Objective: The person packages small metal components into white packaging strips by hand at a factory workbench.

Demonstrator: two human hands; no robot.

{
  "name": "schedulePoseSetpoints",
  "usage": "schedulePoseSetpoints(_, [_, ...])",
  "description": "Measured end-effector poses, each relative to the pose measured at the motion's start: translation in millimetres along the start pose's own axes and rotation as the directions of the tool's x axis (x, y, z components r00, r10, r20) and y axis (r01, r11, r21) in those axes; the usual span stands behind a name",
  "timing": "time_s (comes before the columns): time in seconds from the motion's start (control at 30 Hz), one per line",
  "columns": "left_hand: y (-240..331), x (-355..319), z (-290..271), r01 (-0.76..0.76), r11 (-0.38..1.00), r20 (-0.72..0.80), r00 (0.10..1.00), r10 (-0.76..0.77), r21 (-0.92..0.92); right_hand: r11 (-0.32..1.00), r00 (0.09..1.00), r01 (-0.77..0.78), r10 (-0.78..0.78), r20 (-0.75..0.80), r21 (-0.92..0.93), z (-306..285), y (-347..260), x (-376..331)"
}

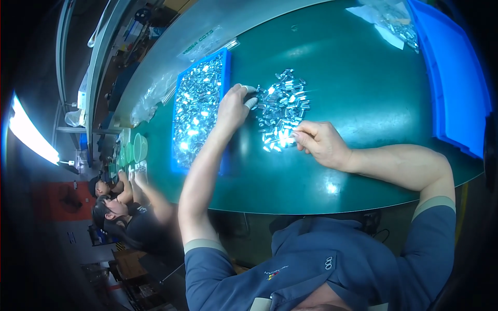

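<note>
A loose pile of small shiny metal parts (282,106) lies on the green tabletop (353,88). My left hand (234,108) is at the pile's left edge, between it and a blue tray (227,72) full of similar parts. Its thumb and forefinger wear pale finger cots and are held apart, with nothing clearly between them. At the pile's lower right, my right hand (324,145) has its thumb and forefinger pinched together over the nearest parts. Whatever is between those fingertips is too small and bright to make out.
At the right edge stands a large blue bin (456,78), beside a clear bag of metal parts (397,26). Clear plastic bags (148,103) lie beyond the tray. Two people (122,207) work at the left, near green bowls (139,147).
</note>
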State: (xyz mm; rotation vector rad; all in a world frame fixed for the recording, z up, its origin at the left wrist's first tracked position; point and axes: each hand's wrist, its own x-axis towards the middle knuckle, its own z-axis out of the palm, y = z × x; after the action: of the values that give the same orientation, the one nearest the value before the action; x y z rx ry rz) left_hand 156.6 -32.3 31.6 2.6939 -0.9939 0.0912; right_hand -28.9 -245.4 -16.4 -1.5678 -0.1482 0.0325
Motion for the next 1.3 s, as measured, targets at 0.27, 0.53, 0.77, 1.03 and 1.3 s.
schedulePoseSetpoints(0.27, [8, -17, 3, 0.110, 0.970, -0.088, 0.987, -0.132, -0.218, 1.000, 1.000, 0.011, -0.011, -0.011, 0.003, 0, 2, 0])
schedulePoseSetpoints(0.53, [76, -98, 23, 0.158, 0.180, 0.072, 0.910, -0.408, -0.971, 0.997, 0.998, 0.021, -0.016, -0.067, 0.075, -1, -1, -1])
schedulePoseSetpoints(0.77, [100, -108, 29, 0.122, -0.012, 0.115, 0.883, -0.455, -0.992, 0.997, 0.992, 0.039, -0.030, -0.119, 0.071, 0, 2, 0])
schedulePoseSetpoints(1.03, [97, -121, 36, 0.181, 0.060, 0.128, 0.859, -0.496, -0.982, 0.994, 0.995, 0.050, -0.042, -0.088, 0.093, -1, 0, -3])
schedulePoseSetpoints(1.3, [109, -118, 37, 0.125, 0.128, 0.049, 0.876, -0.479, -0.984, 0.999, 1.000, -0.004, 0.005, -0.016, 0.048, -4, -2, -2])
